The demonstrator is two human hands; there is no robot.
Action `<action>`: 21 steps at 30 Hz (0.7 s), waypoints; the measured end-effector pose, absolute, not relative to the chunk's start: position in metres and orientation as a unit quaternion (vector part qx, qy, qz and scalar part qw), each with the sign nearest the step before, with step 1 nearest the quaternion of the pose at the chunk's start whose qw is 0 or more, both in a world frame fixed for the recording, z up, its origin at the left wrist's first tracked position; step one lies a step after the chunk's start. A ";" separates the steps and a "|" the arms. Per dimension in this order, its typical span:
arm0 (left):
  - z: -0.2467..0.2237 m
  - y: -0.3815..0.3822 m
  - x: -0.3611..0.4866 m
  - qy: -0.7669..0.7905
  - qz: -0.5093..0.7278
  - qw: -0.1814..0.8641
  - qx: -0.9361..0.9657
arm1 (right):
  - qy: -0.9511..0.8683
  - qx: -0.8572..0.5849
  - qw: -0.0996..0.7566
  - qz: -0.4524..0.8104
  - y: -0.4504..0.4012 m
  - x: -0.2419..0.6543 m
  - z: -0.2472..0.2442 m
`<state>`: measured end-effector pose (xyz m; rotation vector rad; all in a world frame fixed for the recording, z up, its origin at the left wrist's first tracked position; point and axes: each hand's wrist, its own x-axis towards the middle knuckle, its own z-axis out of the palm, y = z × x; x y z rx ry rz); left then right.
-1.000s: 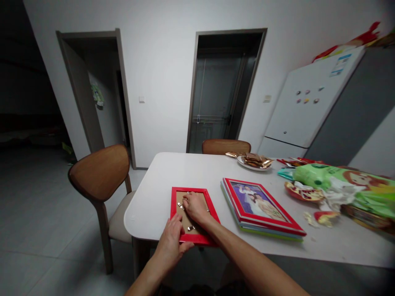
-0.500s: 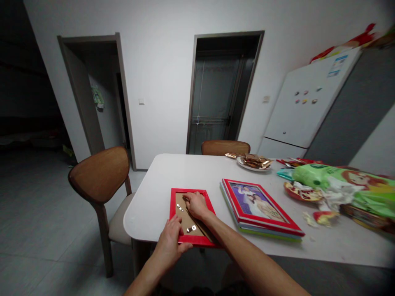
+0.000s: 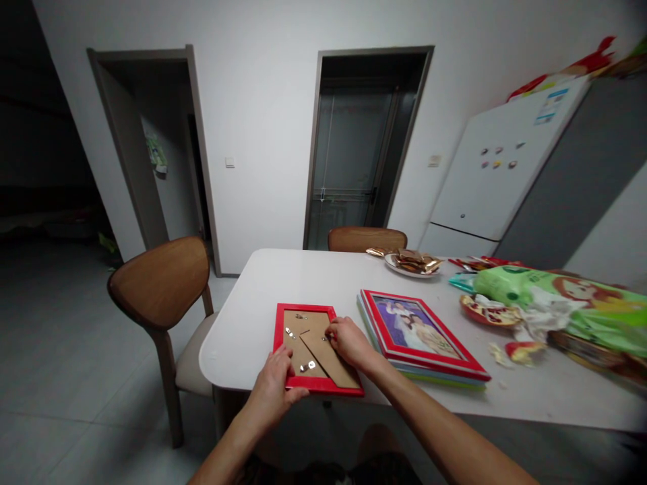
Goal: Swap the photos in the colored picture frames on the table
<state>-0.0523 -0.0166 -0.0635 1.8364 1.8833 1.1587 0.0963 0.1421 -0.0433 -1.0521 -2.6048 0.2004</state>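
A red picture frame (image 3: 280,331) lies face down on the white table, with its brown backing board (image 3: 292,351) showing. The stand (image 3: 337,366) lies slantwise against the board. Small metal clips sit along the board's edges, one metal clip (image 3: 307,366) near the close end. My left hand (image 3: 275,378) grips the near left corner, fingers over the left border and thumb along the near edge. At the right border, my right hand (image 3: 348,341) has its fingers bent and closed at a small metal clip (image 3: 324,339), which the fingertips partly hide.
Right of my hands lies a stack of frames, topped by a red photo frame (image 3: 422,330). Beyond are a plate (image 3: 412,273) of wrapped snacks, pomegranate pieces (image 3: 489,311) and a green package (image 3: 536,286). Wooden chairs stand at the left (image 3: 162,286) and far side.
My right hand has moved from the far end of the backing board to its right border, uncovering the far clip and the stand. My left hand stays on the near left corner.
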 end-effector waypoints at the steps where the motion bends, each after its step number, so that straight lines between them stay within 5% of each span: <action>1: -0.064 -0.017 -0.052 0.646 0.402 0.129 0.636 | -0.912 -0.368 0.169 0.064 0.141 0.095 -0.044; 21: -0.062 -0.017 -0.047 0.665 0.383 0.123 0.629 | -0.907 -0.375 0.164 0.094 0.102 0.096 -0.045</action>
